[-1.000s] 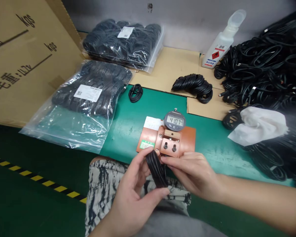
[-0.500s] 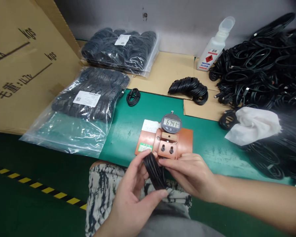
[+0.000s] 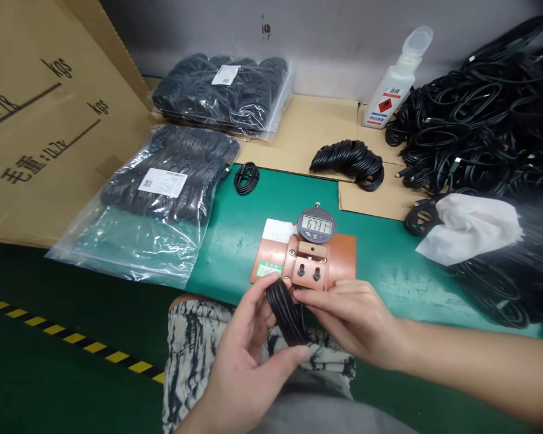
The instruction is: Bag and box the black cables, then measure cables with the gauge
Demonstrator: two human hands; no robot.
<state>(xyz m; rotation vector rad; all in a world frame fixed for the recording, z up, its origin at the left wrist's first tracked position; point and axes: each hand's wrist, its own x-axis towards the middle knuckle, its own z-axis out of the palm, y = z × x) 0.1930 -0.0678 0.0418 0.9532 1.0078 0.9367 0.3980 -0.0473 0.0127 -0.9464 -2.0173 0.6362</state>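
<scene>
Green counter (image 3: 235,241) has gauge (image 3: 311,274) near front edge, cardboard (image 3: 323,117) along back edge, cable bag (image 3: 149,241) toward left edge, black coil (image 3: 246,179) beside bag, cable pile (image 3: 479,126) toward right.

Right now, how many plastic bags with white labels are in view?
2. The rear bag lies near the wall; the front bag lies in front of it, beside the cardboard box. Others may be hidden.

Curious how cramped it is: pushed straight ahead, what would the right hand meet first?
The right hand would probably meet the black cable coil in the left hand, though depth is hard to judge.
</scene>
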